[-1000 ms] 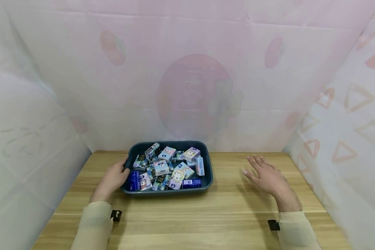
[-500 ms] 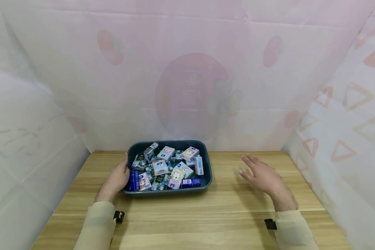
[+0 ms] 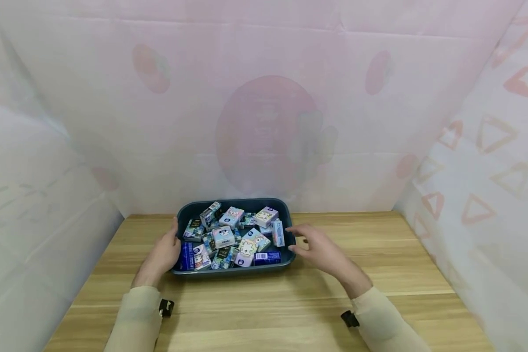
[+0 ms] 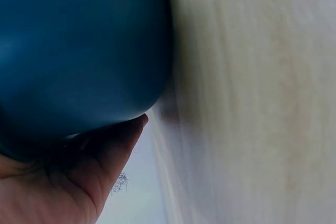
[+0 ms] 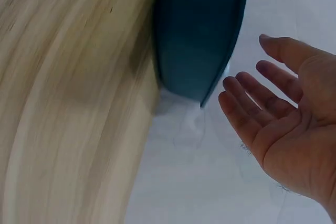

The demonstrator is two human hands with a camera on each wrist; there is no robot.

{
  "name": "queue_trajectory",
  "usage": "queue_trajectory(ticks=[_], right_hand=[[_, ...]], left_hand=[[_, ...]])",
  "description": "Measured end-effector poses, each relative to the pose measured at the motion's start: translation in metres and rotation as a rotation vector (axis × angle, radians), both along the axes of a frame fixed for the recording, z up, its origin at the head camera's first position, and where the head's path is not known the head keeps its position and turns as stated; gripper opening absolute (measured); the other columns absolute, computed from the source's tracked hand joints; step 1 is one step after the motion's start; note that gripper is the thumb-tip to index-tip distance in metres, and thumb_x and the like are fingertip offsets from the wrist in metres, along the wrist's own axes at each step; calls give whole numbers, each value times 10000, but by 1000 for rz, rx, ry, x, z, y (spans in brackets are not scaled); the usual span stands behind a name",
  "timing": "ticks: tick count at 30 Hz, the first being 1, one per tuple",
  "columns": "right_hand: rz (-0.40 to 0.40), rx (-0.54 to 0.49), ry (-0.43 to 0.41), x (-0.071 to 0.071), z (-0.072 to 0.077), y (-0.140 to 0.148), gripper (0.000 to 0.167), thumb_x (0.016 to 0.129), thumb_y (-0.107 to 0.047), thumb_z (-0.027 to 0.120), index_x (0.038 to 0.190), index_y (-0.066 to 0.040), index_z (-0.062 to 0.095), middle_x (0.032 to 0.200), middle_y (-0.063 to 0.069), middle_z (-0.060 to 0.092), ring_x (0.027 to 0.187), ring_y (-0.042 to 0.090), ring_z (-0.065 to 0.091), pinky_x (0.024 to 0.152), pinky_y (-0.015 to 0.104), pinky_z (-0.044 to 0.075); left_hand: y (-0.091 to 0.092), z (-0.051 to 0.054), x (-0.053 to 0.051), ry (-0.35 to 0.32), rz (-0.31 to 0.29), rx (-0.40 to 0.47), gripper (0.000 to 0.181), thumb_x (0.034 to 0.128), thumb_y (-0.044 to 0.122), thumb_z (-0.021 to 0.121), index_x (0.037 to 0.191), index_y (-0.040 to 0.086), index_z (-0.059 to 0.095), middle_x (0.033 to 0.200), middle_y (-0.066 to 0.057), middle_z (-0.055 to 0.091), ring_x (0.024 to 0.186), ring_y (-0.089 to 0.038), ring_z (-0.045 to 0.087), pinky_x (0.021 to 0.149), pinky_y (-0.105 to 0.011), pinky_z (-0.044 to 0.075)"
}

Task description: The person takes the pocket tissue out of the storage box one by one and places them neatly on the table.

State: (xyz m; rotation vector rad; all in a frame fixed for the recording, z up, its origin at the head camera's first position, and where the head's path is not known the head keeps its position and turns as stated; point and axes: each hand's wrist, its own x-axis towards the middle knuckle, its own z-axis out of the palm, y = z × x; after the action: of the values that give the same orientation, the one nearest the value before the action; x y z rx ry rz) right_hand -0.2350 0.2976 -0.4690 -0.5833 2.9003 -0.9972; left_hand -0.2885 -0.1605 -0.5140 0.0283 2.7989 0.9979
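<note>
A dark teal tray [image 3: 233, 273] stands on the table by the back wall, filled with several small boxes and packs, among them a white-and-blue box [image 3: 223, 236] and a dark blue pack [image 3: 267, 258]. My left hand [image 3: 160, 253] holds the tray's left side; in the left wrist view the fingers of that hand [image 4: 79, 182] lie along the outer wall [image 4: 89, 51], while the rim area hides part of the hand. At the right rim is my right hand [image 3: 323, 250], fingers apart and slightly bent. The right wrist view has this hand [image 5: 289, 124] beside the tray [image 5: 197, 40], with a gap between them.
The wooden table [image 3: 255, 313] reaches forward and to both sides of the tray. A pale printed sheet [image 3: 264, 112] rises behind it, with more sheeting at the left [image 3: 35, 220] and right [image 3: 479, 181].
My right hand has moved left, from well away over the table to the tray's right rim. My left hand has stayed at the left side, and the boxes lie as before.
</note>
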Motion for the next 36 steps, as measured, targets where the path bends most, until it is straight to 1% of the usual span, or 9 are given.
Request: queue_trajectory(ticks=[3,7,9,14,18,20,22,30,36], right_hand=[[22,23,-22,-3,-1,-20,480,1119,-139,814,1577,-40,712,1579,200,734,1427,406,755,1177,608,656],[71,82,11,-5,1,-39,466,1088,-89,838,1538,-20,739,1533,202,771,1401,394,769,1197,594,644],[97,111,20,-6,2,-45,468,1077,-78,846,1529,-12,745,1520,201,784,1392,395,772,1200,594,641],[160,162,-30,-12,7,-58,444,1077,-77,848,1511,-32,766,1475,169,815,1347,367,793,1173,564,660],[217,161,-115,-19,9,-63,362,1081,-84,846,1438,-36,808,1388,158,846,1284,334,809,1150,550,670],[240,157,-159,-22,10,-64,329,1081,-86,846,1404,-35,822,1350,147,851,1256,317,808,1136,542,673],[256,161,-190,-25,10,-66,299,1075,-83,851,1370,-37,836,1320,136,856,1232,302,807,1127,533,674],[291,179,-250,-34,6,-69,256,1061,-31,851,1315,-62,849,1328,115,856,1252,272,801,1183,530,658],[289,208,-238,-37,9,-69,221,1066,-21,832,1278,-73,860,1306,96,856,1234,243,785,1184,528,648]], left_hand=[[-1,0,1,1,-3,-1,746,1238,143,290,1865,89,-110,1890,-390,164,1743,-610,309,1412,-786,301],[-1,0,2,5,-4,3,745,1237,143,296,1866,74,-98,1881,-398,180,1679,-585,457,1375,-779,394],[-1,-1,3,9,-5,5,743,1235,141,297,1868,64,-85,1878,-401,189,1659,-579,481,1362,-778,412],[-1,0,2,5,-6,0,745,1234,143,289,1866,74,-98,1880,-404,177,1723,-602,375,1395,-788,346],[-2,0,1,-6,-1,-6,749,1241,148,291,1866,99,-120,1890,-395,155,1739,-609,326,1405,-788,312],[-2,-1,1,-5,1,-6,749,1241,146,291,1865,97,-121,1891,-391,151,1723,-603,377,1401,-786,328],[-2,-1,1,-9,3,-6,751,1241,145,290,1865,101,-127,1897,-385,142,1731,-604,360,1406,-784,317],[-1,-1,1,-13,7,-3,750,1238,141,290,1865,90,-119,1895,-393,144,1746,-619,279,1413,-787,288],[0,0,1,-11,7,8,746,1245,156,286,1868,113,-122,1916,-360,114,1761,-613,244,1424,-783,262]])
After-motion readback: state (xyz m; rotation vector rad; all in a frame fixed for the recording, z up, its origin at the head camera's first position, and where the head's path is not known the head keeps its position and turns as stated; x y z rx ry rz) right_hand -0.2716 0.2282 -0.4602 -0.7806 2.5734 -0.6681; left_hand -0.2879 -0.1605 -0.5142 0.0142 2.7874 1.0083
